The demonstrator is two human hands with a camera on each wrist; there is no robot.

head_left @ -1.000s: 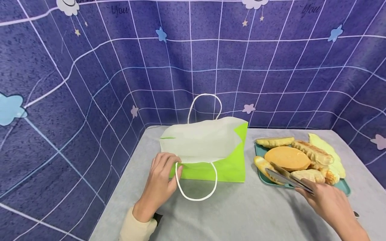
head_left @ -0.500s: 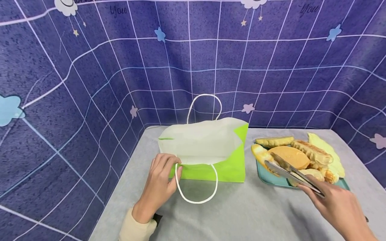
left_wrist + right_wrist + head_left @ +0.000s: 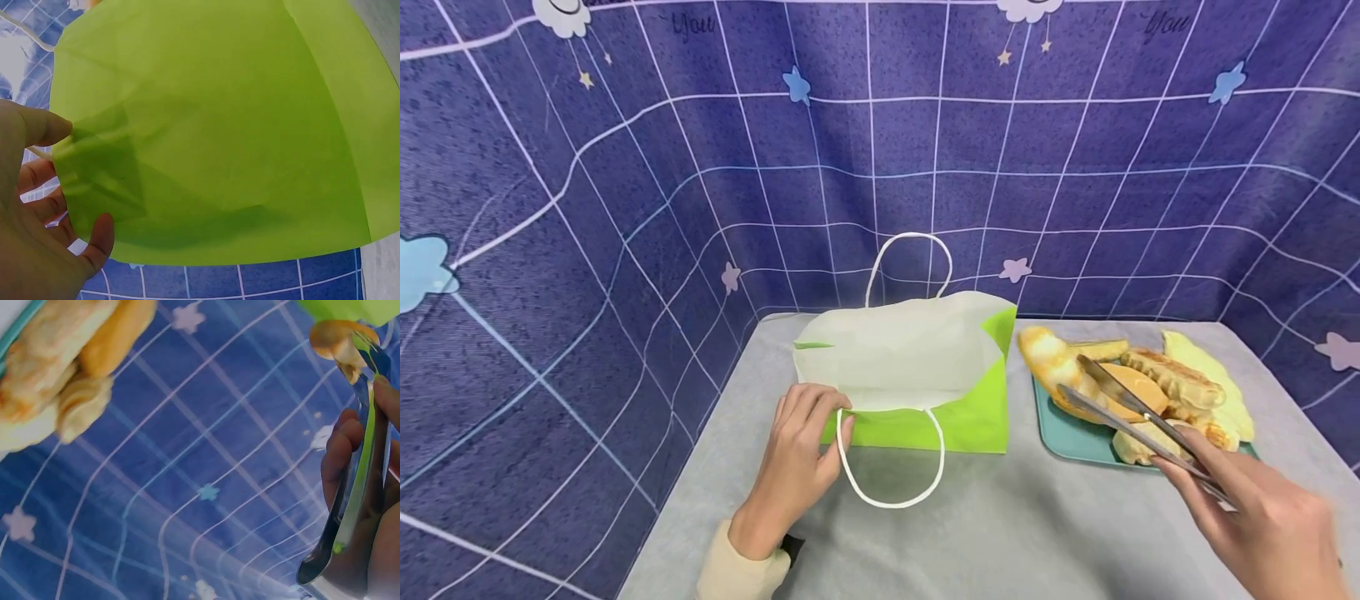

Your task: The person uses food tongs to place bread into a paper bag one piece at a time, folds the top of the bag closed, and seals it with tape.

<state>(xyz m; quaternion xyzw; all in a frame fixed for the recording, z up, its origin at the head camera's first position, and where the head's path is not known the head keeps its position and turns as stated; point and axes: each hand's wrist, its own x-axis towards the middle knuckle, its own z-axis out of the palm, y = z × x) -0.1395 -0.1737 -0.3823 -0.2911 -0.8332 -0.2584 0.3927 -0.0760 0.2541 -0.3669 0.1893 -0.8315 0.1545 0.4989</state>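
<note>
My left hand (image 3: 801, 450) pinches the near rim of a green paper bag (image 3: 910, 429); its white inside and white rope handles show in the head view. In the left wrist view, thumb and fingers take the bag's edge (image 3: 94, 162) between them. My right hand (image 3: 1262, 512) grips metal tongs (image 3: 1131, 427). Between the tong tips is a long golden-brown bread roll (image 3: 1043, 354), raised at a slant over the left side of a teal tray (image 3: 1067, 437). The right wrist view shows the roll (image 3: 337, 340) at the tong ends, with the green bag behind it.
Other food crowds the tray: an orange oval piece (image 3: 1142, 385), a browned ridged piece (image 3: 1180, 382), a pale flat piece (image 3: 1217, 383) and a small pale bun (image 3: 1138, 446). A dark blue patterned cloth (image 3: 902, 133) hangs behind the grey table (image 3: 940, 542).
My right hand has lifted the bread roll off the tray's near left corner with the tongs, up and away from me, while the hand itself moved right and closer. My left hand stays at the bag.
</note>
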